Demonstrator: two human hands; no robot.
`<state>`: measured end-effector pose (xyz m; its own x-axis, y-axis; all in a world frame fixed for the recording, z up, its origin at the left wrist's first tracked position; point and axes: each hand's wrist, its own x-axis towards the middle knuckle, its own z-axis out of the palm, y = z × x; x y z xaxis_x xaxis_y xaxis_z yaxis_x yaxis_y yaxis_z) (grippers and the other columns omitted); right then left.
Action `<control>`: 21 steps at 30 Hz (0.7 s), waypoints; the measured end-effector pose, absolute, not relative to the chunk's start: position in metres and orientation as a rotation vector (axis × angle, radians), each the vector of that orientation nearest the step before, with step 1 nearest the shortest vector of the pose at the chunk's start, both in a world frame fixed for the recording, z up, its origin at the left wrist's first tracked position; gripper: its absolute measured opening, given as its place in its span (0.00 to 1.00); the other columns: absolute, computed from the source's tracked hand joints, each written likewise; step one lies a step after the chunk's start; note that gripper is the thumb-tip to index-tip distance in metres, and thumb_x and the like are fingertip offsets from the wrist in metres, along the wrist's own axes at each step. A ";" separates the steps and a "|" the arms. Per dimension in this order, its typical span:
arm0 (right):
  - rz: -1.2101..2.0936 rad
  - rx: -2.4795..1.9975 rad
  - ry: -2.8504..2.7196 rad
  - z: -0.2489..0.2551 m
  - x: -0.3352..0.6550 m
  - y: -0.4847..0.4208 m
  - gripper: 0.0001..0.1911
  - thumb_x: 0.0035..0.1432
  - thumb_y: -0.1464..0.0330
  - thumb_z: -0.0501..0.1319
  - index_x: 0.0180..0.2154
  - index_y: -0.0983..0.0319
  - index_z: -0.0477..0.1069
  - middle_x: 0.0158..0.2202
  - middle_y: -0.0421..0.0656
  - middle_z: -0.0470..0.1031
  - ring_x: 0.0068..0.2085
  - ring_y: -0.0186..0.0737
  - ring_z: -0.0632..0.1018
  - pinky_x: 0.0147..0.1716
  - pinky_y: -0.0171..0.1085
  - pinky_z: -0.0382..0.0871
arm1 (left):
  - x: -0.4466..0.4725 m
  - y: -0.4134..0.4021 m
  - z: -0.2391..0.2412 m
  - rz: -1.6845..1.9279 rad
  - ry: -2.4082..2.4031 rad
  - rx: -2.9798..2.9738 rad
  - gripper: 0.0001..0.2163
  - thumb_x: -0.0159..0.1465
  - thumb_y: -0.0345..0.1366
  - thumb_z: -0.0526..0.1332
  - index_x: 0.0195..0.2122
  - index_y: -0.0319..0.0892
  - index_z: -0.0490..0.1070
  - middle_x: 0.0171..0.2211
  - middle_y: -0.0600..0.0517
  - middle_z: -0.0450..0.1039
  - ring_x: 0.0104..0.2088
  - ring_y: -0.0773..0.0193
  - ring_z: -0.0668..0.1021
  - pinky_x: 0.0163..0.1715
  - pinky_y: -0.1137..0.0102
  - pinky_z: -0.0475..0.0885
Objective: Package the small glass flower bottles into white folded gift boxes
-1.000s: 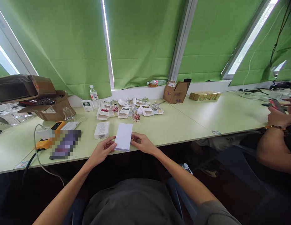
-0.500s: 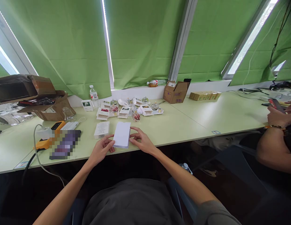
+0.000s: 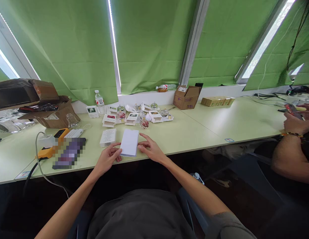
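Observation:
A plain white flat box [image 3: 129, 142] lies tilted slightly at the table's near edge, between my hands. My left hand [image 3: 110, 157] pinches its lower left edge, thumb on top and fingers partly beneath. At the right edge, my right hand [image 3: 151, 148] is open, its index finger stretched out and its thumb close to the box. Whether that thumb touches the box I cannot tell. Just left of it a white printed box [image 3: 108, 137] with a barcode lies on the table. Behind are several opened white cartons [image 3: 132, 119] and round glass bottles, one a reddish glass bottle [image 3: 144, 123].
A purple blurred item [image 3: 69, 153] and a yellow device [image 3: 46, 152] with a cable lie at left, near cardboard boxes [image 3: 49, 114]. A water bottle [image 3: 100, 103] stands behind. Another cardboard box [image 3: 186, 98] is at centre right. At far right, a person's hand [image 3: 297, 123] holds a phone.
My right index finger has lifted slightly away from the white box's right edge. My left hand and the box are nearly still.

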<state>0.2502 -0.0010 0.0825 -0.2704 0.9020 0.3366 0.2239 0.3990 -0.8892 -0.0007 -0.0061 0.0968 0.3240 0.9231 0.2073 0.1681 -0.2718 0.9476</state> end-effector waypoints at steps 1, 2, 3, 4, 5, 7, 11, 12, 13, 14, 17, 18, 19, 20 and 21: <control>0.923 -0.989 -1.746 0.082 0.250 -0.001 0.40 0.59 0.58 0.62 0.66 0.58 0.48 0.44 0.48 0.78 0.37 0.39 0.77 0.39 0.41 0.72 | -0.001 -0.006 0.097 1.041 0.993 1.672 0.22 0.63 0.47 0.60 0.53 0.38 0.65 0.23 0.55 0.73 0.23 0.65 0.75 0.28 0.69 0.71; 0.919 -0.986 -1.757 0.082 0.250 0.000 0.41 0.58 0.58 0.63 0.66 0.58 0.47 0.44 0.48 0.78 0.37 0.39 0.77 0.39 0.41 0.72 | -0.001 -0.006 0.096 1.043 0.994 1.668 0.22 0.63 0.47 0.60 0.53 0.38 0.65 0.23 0.55 0.73 0.23 0.65 0.75 0.27 0.69 0.71; 0.914 -0.981 -1.768 0.083 0.250 0.000 0.43 0.57 0.58 0.64 0.67 0.58 0.46 0.44 0.48 0.78 0.36 0.39 0.77 0.39 0.41 0.72 | -0.001 -0.006 0.096 1.041 0.995 1.666 0.22 0.63 0.47 0.61 0.52 0.38 0.65 0.23 0.55 0.73 0.23 0.65 0.74 0.28 0.69 0.71; 0.909 -0.973 -1.779 0.083 0.250 0.000 0.44 0.55 0.58 0.65 0.67 0.57 0.45 0.44 0.47 0.78 0.35 0.38 0.77 0.39 0.41 0.72 | 0.000 -0.006 0.096 1.039 0.996 1.666 0.22 0.62 0.47 0.61 0.52 0.38 0.65 0.23 0.55 0.73 0.23 0.65 0.74 0.28 0.69 0.71; 0.903 -0.964 -1.790 0.083 0.250 -0.001 0.45 0.54 0.58 0.66 0.67 0.56 0.45 0.44 0.47 0.78 0.34 0.37 0.77 0.39 0.40 0.72 | 0.000 -0.006 0.096 1.036 0.996 1.667 0.22 0.62 0.47 0.61 0.53 0.38 0.65 0.23 0.55 0.73 0.23 0.65 0.74 0.28 0.69 0.70; 0.893 -0.951 -1.807 0.084 0.250 -0.001 0.46 0.53 0.58 0.67 0.67 0.56 0.46 0.44 0.47 0.77 0.33 0.36 0.77 0.39 0.40 0.72 | 0.000 -0.006 0.096 1.028 0.998 1.670 0.22 0.62 0.47 0.61 0.53 0.38 0.65 0.24 0.54 0.73 0.24 0.65 0.74 0.28 0.69 0.70; 0.862 -0.955 -1.820 0.085 0.250 -0.002 0.43 0.54 0.59 0.66 0.66 0.56 0.49 0.44 0.47 0.77 0.33 0.36 0.77 0.39 0.41 0.72 | -0.002 -0.007 0.096 0.983 0.987 1.675 0.23 0.63 0.46 0.61 0.55 0.39 0.63 0.28 0.54 0.72 0.26 0.66 0.74 0.29 0.70 0.70; 0.851 -0.957 -1.825 0.085 0.250 -0.002 0.42 0.55 0.59 0.66 0.66 0.56 0.50 0.44 0.47 0.77 0.33 0.36 0.77 0.40 0.41 0.72 | -0.002 -0.007 0.097 0.968 0.973 1.677 0.24 0.63 0.45 0.61 0.57 0.40 0.62 0.29 0.54 0.72 0.26 0.66 0.74 0.30 0.70 0.70; 0.837 -0.956 -1.832 0.085 0.251 -0.002 0.41 0.55 0.59 0.65 0.65 0.56 0.51 0.43 0.47 0.77 0.33 0.36 0.77 0.40 0.41 0.72 | -0.003 -0.008 0.098 0.954 0.955 1.680 0.25 0.63 0.45 0.60 0.59 0.41 0.60 0.30 0.54 0.71 0.27 0.66 0.73 0.31 0.70 0.70; 0.823 -0.953 -1.843 0.085 0.251 -0.002 0.39 0.56 0.59 0.65 0.65 0.56 0.52 0.43 0.47 0.77 0.33 0.35 0.77 0.40 0.41 0.72 | -0.003 -0.009 0.098 0.943 0.937 1.685 0.27 0.64 0.44 0.60 0.62 0.42 0.57 0.30 0.54 0.70 0.28 0.67 0.73 0.32 0.69 0.70; 0.786 -0.940 -1.873 0.086 0.250 -0.002 0.34 0.59 0.59 0.62 0.63 0.56 0.57 0.44 0.47 0.77 0.33 0.35 0.76 0.40 0.40 0.72 | -0.004 -0.011 0.099 0.927 0.900 1.713 0.32 0.64 0.44 0.59 0.67 0.46 0.49 0.30 0.56 0.68 0.29 0.67 0.71 0.34 0.69 0.71; 0.778 -0.937 -1.879 0.086 0.250 -0.002 0.32 0.59 0.59 0.61 0.63 0.56 0.58 0.44 0.47 0.77 0.32 0.34 0.76 0.40 0.40 0.72 | -0.004 -0.011 0.098 0.928 0.892 1.727 0.33 0.65 0.44 0.59 0.68 0.47 0.47 0.30 0.56 0.66 0.29 0.68 0.71 0.35 0.69 0.71; 0.772 -0.935 -1.882 0.086 0.250 -0.002 0.31 0.60 0.59 0.61 0.63 0.56 0.59 0.45 0.47 0.77 0.32 0.34 0.76 0.40 0.39 0.72 | -0.005 -0.011 0.097 0.930 0.889 1.746 0.33 0.65 0.44 0.59 0.68 0.48 0.46 0.30 0.56 0.65 0.30 0.68 0.70 0.36 0.69 0.71; 0.766 -0.934 -1.884 0.086 0.250 -0.002 0.30 0.61 0.60 0.60 0.63 0.56 0.59 0.45 0.47 0.76 0.32 0.34 0.75 0.40 0.39 0.72 | -0.005 -0.011 0.096 0.930 0.891 1.768 0.33 0.65 0.44 0.59 0.68 0.49 0.46 0.30 0.56 0.64 0.30 0.68 0.69 0.37 0.68 0.71; 0.761 -0.933 -1.887 0.086 0.249 -0.002 0.29 0.61 0.60 0.60 0.63 0.56 0.59 0.45 0.46 0.76 0.32 0.34 0.75 0.40 0.39 0.72 | -0.006 -0.010 0.095 0.926 0.898 1.792 0.31 0.65 0.44 0.58 0.68 0.49 0.49 0.31 0.56 0.63 0.31 0.68 0.69 0.37 0.68 0.71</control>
